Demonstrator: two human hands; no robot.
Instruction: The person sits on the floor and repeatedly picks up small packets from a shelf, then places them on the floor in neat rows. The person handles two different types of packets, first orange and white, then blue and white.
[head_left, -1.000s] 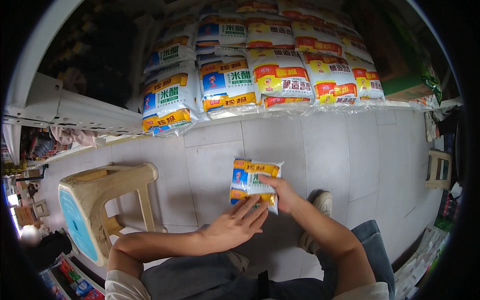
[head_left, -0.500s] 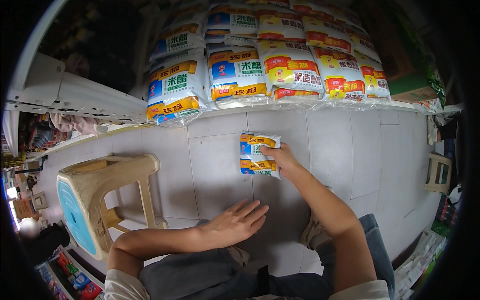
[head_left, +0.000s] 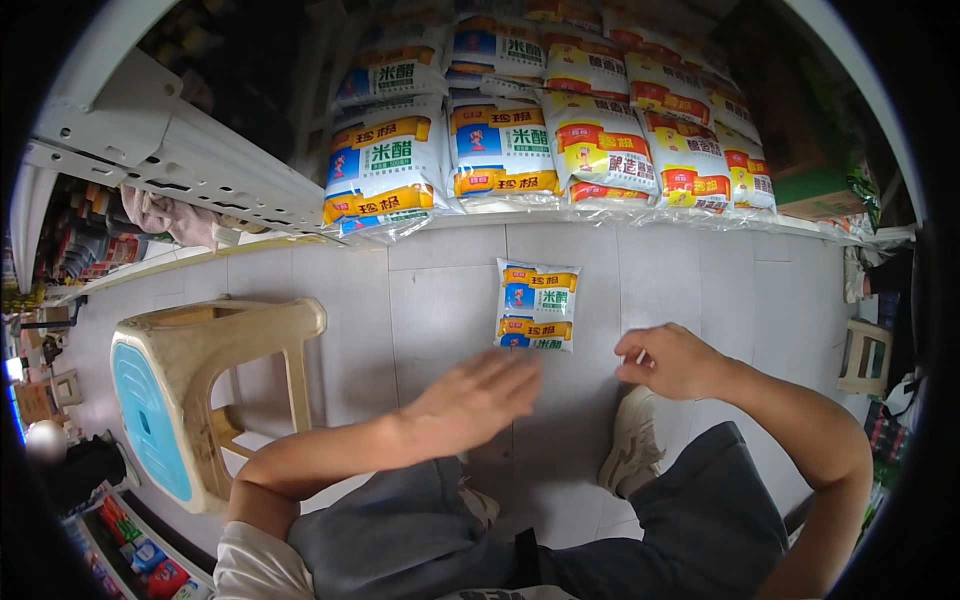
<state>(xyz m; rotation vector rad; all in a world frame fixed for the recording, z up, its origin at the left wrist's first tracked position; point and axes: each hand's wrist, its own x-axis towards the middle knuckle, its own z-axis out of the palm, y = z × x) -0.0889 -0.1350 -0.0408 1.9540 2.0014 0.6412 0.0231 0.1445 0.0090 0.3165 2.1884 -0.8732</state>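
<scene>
A white plastic pouch (head_left: 538, 306) with blue and orange print lies flat on the tiled floor in front of me. My left hand (head_left: 478, 392) is just below its near edge, back up, the fingers stretched and slightly smeared by motion; whether it touches the pouch I cannot tell. To the right of the pouch my right hand (head_left: 672, 362) is apart from it, the fingers loosely bent, the thumb and forefinger separated with nothing between them.
Stacked pouches in blue-orange (head_left: 385, 160) and red-yellow (head_left: 605, 145) fill the low shelf ahead. A beige plastic stool (head_left: 215, 350) with a blue seat lies on its side at the left. A smaller stool (head_left: 865, 357) is at the far right. My shoe (head_left: 632, 440) is near my right hand.
My right hand has let go of the pouch, which now lies on the floor, and has drawn back to the right. My left hand has moved up toward the pouch.
</scene>
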